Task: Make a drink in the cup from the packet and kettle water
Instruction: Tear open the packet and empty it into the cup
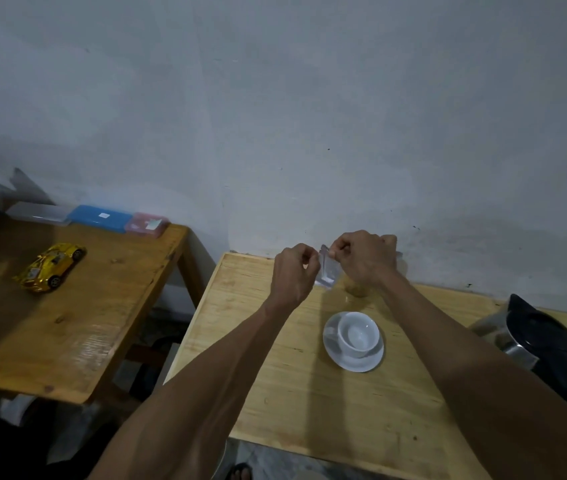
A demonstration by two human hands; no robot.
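Observation:
A small pale packet hangs upright above the far part of the light wooden table. My left hand pinches its left top edge and my right hand pinches the right top edge. Nearer to me stands an empty white cup on a white saucer. A steel kettle with a black lid sits at the table's right edge. A jar-like thing with something yellowish is partly hidden behind my right hand.
A second wooden table stands to the left with a yellow toy car and flat plastic boxes, blue and pink, along the wall. A gap separates the two tables. A grey wall rises right behind them.

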